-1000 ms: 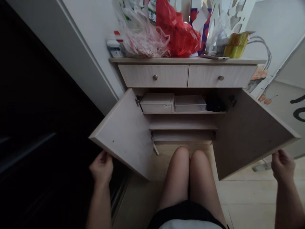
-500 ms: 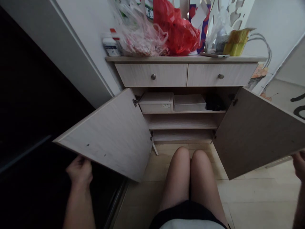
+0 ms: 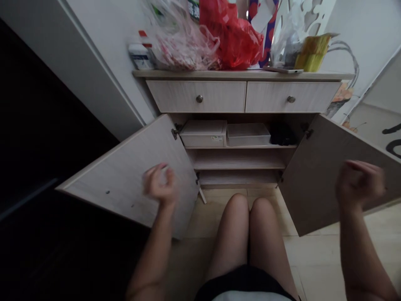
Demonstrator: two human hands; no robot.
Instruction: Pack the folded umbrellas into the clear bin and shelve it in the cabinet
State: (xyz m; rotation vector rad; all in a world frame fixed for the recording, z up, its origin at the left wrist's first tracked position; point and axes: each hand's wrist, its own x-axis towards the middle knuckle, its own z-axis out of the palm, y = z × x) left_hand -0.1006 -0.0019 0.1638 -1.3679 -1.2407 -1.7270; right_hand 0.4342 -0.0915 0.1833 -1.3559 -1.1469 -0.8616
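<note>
A pale wood-grain cabinet stands before me with both its doors swung out. My left hand is in front of the inner face of the left door, loosely curled with a gap between thumb and fingers, holding nothing. Before the right door, my right hand is half curled and empty too, slightly blurred by motion. On the upper shelf sit a white drawer box, a translucent plastic tray and a black item whose kind I cannot make out.
Two closed drawers run above the open compartment. The cabinet top holds a red plastic bag, a clear bag, a white bottle, a phone and a yellow packet. My knees are close to the front.
Both hands have let go of the door edges and moved inward, in front of the doors. The left door stands slightly wider.
</note>
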